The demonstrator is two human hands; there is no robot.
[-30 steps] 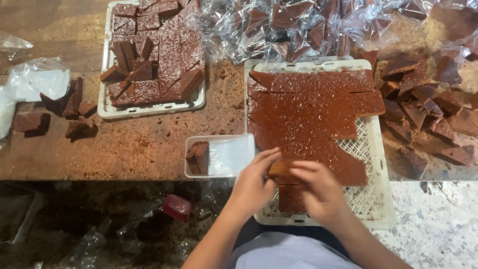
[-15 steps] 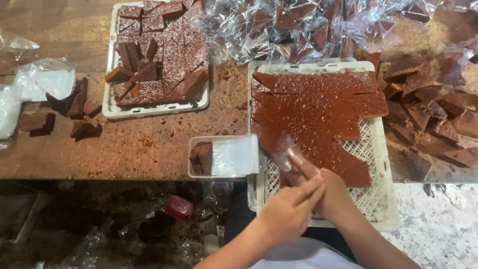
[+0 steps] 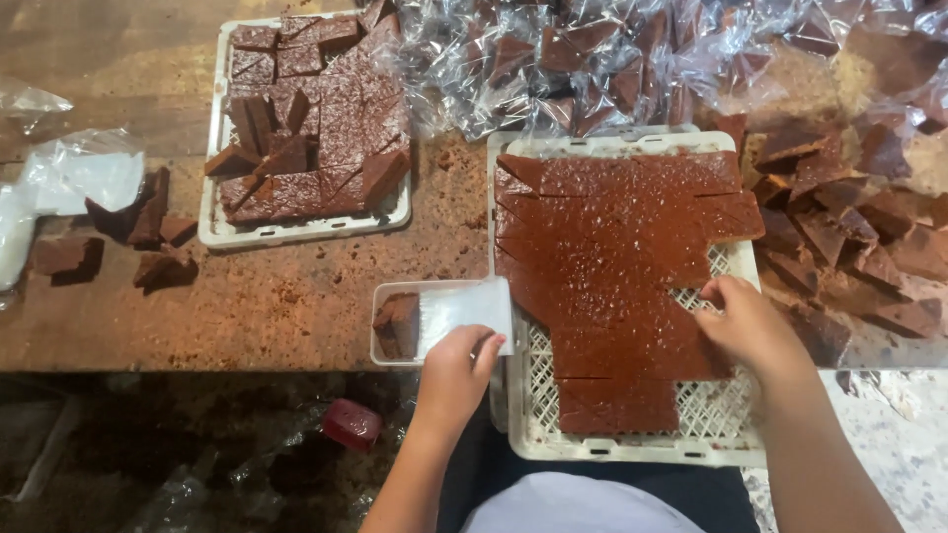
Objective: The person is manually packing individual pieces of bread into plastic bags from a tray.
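Resting at the near edge of the small white tray (image 3: 395,292), the left hand (image 3: 456,370) has its fingers curled over a white plastic sheet (image 3: 464,308) that lies in that tray; whether the grip actually pinches the sheet cannot be told, since the fingertips are folded out of sight. One brown block (image 3: 398,326) stands in the left part of the small tray, just beside the sheet.

The right hand (image 3: 748,326) lies on the right side of the large white lattice tray (image 3: 731,434), its fingers bent down onto the right edge of the brown slab (image 3: 612,257). Its grip is pressed against the slab edge; whether a piece is held cannot be told. The slab fills most of the lattice tray, is scored into squares and has stepped cut-outs along its right and lower sides, where bare lattice shows.

The trays sit on a worn brown desk (image 3: 296,306). A second white tray of cut brown pieces (image 3: 306,128) stands at the far left, well apart from both hands. Loose brown chunks (image 3: 128,237) lie on the desk left of it, near a crumpled clear bag (image 3: 74,178). Wrapped pieces in clear film (image 3: 592,59) are heaped along the far edge, and unwrapped pieces (image 3: 849,227) are piled to the right of the lattice tray. A small red object (image 3: 352,424) lies on the floor below the desk.
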